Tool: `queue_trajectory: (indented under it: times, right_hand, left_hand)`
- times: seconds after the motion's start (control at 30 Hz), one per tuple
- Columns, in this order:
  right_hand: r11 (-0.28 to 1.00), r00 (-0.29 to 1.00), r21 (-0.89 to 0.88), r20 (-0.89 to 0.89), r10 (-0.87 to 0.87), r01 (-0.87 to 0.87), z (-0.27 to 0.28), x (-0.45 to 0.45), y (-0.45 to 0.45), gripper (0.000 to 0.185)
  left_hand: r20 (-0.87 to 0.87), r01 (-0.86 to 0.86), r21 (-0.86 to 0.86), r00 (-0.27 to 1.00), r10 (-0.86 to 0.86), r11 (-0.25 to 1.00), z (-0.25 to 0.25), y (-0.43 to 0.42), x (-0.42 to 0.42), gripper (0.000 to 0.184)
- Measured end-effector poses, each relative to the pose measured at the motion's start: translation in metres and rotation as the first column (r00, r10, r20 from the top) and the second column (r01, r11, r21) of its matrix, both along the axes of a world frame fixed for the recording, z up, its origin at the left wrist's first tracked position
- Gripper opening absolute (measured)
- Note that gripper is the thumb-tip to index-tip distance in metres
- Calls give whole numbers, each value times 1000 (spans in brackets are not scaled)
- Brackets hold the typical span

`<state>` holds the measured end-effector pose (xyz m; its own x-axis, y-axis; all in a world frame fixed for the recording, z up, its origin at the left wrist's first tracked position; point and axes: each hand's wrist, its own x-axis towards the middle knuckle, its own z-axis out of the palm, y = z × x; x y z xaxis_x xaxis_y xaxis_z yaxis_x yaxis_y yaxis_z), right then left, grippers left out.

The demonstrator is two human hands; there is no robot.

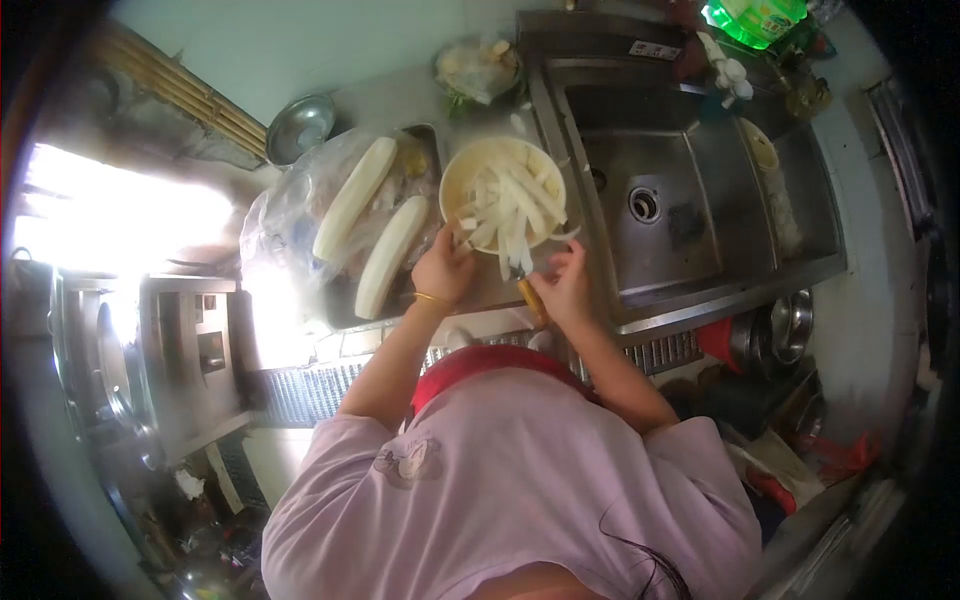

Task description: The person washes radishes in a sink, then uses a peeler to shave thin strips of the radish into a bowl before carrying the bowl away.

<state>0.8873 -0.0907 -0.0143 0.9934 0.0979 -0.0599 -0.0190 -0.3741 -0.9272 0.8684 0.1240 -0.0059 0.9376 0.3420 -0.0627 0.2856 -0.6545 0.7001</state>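
Note:
A cream bowl (449, 188) heaped with white strips of peeled vegetable (512, 195) stands in front of me. Some strips hang over its near rim. My left hand (445, 270) is closed at the bowl's near left rim, its fingertips partly hidden among the strips. To the right, my right hand (564, 287) has curled fingers and its thumb against the wooden handle of a knife (531, 301). The blade is mostly hidden by the overhanging strips. Two long peeled white vegetables (355, 200) lie on a clear plastic bag (275, 225) left of the bowl.
A steel sink (650, 230) with a drain lies to the right. Behind the bowl sits a dish with a plastic bag (478, 72); a metal bowl (300, 130) is at the back left. A green bottle (757, 20) stands at the far right corner.

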Motion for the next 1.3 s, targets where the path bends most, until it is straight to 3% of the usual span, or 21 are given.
queue_trajectory:
  times: [0.03, 0.07, 0.17, 0.2, 0.3, 0.4, 0.5, 0.53, 0.6, 0.63, 0.67, 0.7, 0.8, 0.83, 0.87, 0.9, 1.0, 1.03, 1.1, 1.17, 1.3]
  right_hand:
    - [998, 999, 57, -29, 14, -12, 3, 1, 1, 68]
    - [995, 997, 62, 24, 74, -75, -5, 3, 1, 63]
    - [881, 896, -391, 237, 376, -267, 19, 33, 16, 54]
    - [903, 849, -367, 383, 364, -222, 35, 42, 26, 39]
    - [733, 755, -671, 422, 502, -113, 50, 75, 49, 36]
    - [493, 782, -823, 101, 615, -281, 0, 109, 52, 33]
    - [366, 811, -862, -85, 579, -351, 22, 117, 64, 33]
    - [404, 826, -851, -58, 561, -334, 9, 120, 66, 33]
    - [477, 854, -833, 13, 521, -279, -18, 134, 71, 34]
    - [419, 821, -837, -62, 567, -352, -8, 136, 74, 34]
    - [357, 782, -833, -137, 608, -423, 2, 139, 75, 34]
    - [290, 736, -820, -216, 642, -493, 17, 140, 74, 34]
    - [559, 797, -676, -68, 600, -479, 55, 132, 59, 35]
    - [697, 825, -602, 108, 555, -390, 53, 127, 52, 36]
    - [814, 834, -497, 277, 478, -301, 50, 123, 43, 37]
    - [906, 823, -364, 431, 371, -217, 48, 119, 35, 38]
    - [995, 908, -97, 416, 45, -4, 32, 86, 9, 32]
    - [998, 931, -36, 365, -25, 41, 28, 70, -1, 30]
    - [993, 951, -94, 308, -38, 70, 13, 34, -19, 26]
    - [994, 985, -113, 171, 28, -9, 11, -5, -31, 26]
    - [923, 940, -320, 191, 283, -212, -2, -56, -48, 31]
  left_hand:
    - [3, 9, -1, 1000, -9, 1000, 0, 2, -1, 63]
    - [164, 24, -21, 986, -20, 999, -1, -2, 2, 50]
    - [363, 104, 86, 923, -128, 991, 15, -10, 34, 42]
    - [310, 141, 148, 933, -182, 979, 13, -9, 49, 37]
    - [-36, 206, 309, 978, -205, 929, 16, -16, 75, 31]
    - [-3, 265, 314, 961, -278, 912, 23, -15, 73, 33]
    - [213, 240, 426, 910, -355, 872, 39, 2, 56, 31]
    - [298, 211, 467, 876, -378, 858, 39, 6, 45, 30]
    - [463, 63, -67, 886, -25, 996, 21, 2, 28, 27]
    - [465, -6, -343, 868, 175, 939, 18, -1, 20, 25]
    - [384, 11, -692, 852, 356, 721, 16, -7, 12, 25]
    - [244, -53, -804, 879, 410, 592, 11, -13, 2, 28]
    - [-203, -264, -959, 893, 401, 103, -20, -32, -17, 31]
    - [-332, -324, -943, 885, 325, -82, -25, -41, -20, 30]
    - [-460, -444, -888, 853, 247, -118, -30, -47, -15, 32]
    - [-431, -401, -898, 886, 172, -182, -33, -49, -8, 34]
    - [-285, -276, -885, 958, -31, -374, -38, -48, 16, 40]
    - [-325, -290, -884, 945, 37, -366, -20, -49, 26, 39]
    - [-400, -328, -879, 903, 160, -345, 30, -50, 47, 37]
    - [-386, -322, -893, 907, 169, -315, 1, -43, 65, 36]
    - [-262, -218, -942, 952, 155, -255, -8, -32, 85, 39]
